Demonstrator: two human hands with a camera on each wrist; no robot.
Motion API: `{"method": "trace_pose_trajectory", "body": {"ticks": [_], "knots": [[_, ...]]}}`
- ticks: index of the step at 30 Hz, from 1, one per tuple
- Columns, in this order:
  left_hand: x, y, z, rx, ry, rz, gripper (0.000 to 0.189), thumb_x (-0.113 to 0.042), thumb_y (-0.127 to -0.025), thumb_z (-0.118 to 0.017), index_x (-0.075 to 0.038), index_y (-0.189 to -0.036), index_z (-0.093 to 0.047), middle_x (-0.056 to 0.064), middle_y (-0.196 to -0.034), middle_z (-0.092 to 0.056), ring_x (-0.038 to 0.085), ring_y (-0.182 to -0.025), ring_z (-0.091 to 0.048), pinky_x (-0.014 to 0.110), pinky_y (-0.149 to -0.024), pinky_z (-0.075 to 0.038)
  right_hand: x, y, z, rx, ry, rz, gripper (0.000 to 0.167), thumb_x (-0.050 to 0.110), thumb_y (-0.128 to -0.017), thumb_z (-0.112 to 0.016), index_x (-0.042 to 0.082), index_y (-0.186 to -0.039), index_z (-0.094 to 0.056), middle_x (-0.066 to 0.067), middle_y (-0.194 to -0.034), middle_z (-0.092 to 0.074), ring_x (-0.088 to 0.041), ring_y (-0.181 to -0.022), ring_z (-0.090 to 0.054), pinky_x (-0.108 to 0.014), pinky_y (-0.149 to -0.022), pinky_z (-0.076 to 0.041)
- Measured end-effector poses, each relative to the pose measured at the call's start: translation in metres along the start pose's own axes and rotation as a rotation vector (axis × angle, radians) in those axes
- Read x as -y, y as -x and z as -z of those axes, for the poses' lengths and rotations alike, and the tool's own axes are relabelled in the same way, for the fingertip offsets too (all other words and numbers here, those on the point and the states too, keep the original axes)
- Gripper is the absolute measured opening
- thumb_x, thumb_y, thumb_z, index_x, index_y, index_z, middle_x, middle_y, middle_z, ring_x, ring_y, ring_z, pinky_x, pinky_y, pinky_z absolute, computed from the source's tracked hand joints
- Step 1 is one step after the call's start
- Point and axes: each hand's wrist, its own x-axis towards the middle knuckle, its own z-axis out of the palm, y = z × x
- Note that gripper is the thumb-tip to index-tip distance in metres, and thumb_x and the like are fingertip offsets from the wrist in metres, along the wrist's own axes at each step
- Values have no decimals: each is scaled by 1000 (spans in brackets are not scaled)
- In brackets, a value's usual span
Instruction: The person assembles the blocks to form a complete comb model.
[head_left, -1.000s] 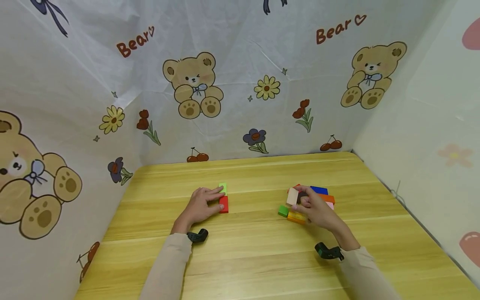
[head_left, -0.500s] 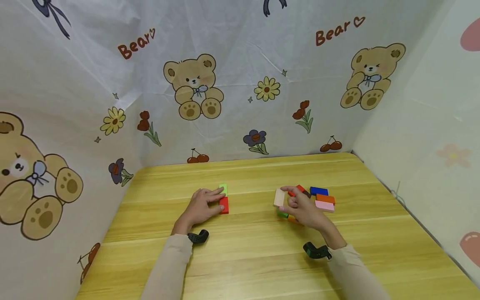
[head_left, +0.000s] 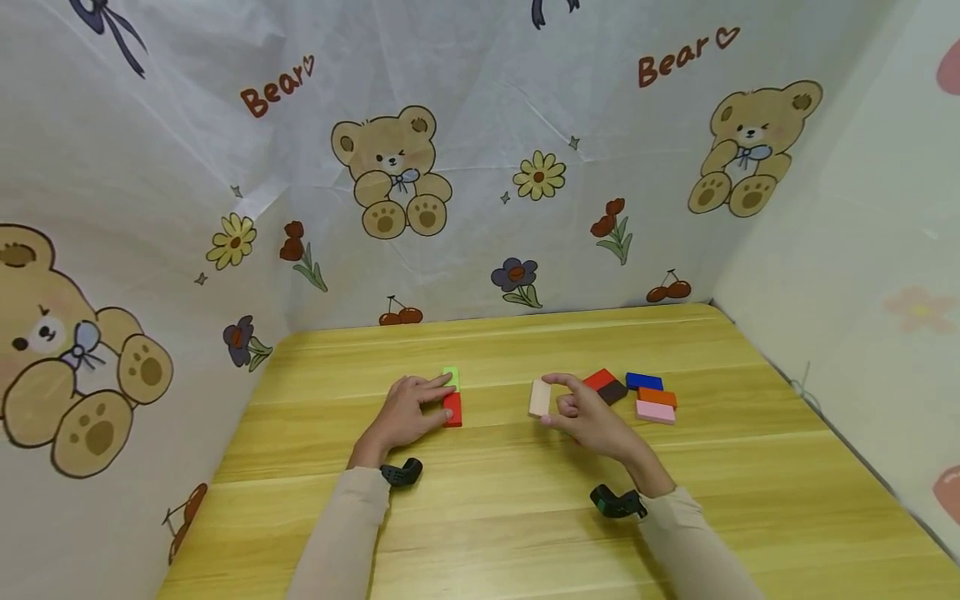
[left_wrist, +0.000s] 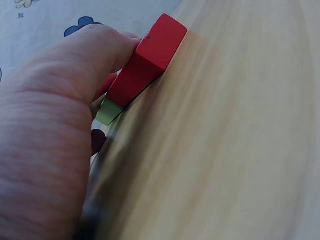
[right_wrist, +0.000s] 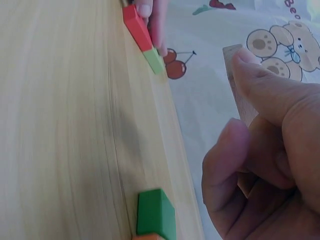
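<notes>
My left hand (head_left: 401, 421) rests on the wooden table, its thumb touching a red block (head_left: 453, 410) and its fingers by the light green block (head_left: 451, 375). These two blocks lie end to end. In the left wrist view the thumb is against the side of the red block (left_wrist: 150, 52). Between thumb and index finger, my right hand (head_left: 596, 422) pinches a pale wooden block (head_left: 539, 398), held above the table to the right of that row. The right wrist view shows only part of this pale block (right_wrist: 235, 65), behind the thumb.
Beyond my right hand lie another red block (head_left: 600, 379) and a dark brown block (head_left: 615, 392). Farther right are blue (head_left: 644, 382), orange (head_left: 657, 398) and pink (head_left: 656, 412) blocks. A green block (right_wrist: 157, 212) shows below in the right wrist view. Printed cloth walls enclose the table.
My right hand has carried the pale block leftward from the group of blocks toward the red and light green row. The left hand has stayed in place.
</notes>
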Motion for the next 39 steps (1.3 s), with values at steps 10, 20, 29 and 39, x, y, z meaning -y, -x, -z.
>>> {"method": "trace_pose_trajectory", "body": {"ticks": [10, 20, 29, 39], "knots": [[0, 1, 1, 0, -3, 4, 51, -42, -95, -67, -24, -142, -59, -8, -157, -44, 16, -122, -48, 56, -122, -11, 10, -15, -24, 58, -80, 15, 62, 19, -92, -73, 15, -145, -41, 1, -70, -27, -10, -49, -29, -21, -44, -31], [0, -2, -1, -26, -11, 8, 49, -42, -94, -69, -26, -140, -61, -10, -155, -47, 15, -120, -49, 52, -122, -15, 22, -30, -53, 118, -162, 15, 62, 16, -91, -75, 15, -144, -42, 0, -71, -27, -13, -51, -28, -21, -45, -28], [3, 0, -2, -15, -24, 26, 50, -45, -94, -68, -29, -141, -61, -14, -156, -44, 12, -121, -48, 52, -123, -12, 23, -40, -76, 197, -195, 26, 61, 15, -91, -73, 15, -144, -42, 1, -72, -26, -13, -52, -26, -22, -46, -26], [4, -1, -3, -28, -43, 16, 49, -48, -94, -67, -31, -139, -62, -16, -155, -44, 11, -117, -49, 51, -122, -16, 16, -48, -94, 252, -179, 13, 62, 16, -91, -74, 13, -144, -43, 3, -71, -29, -13, -57, -30, -22, -51, -27]]}}
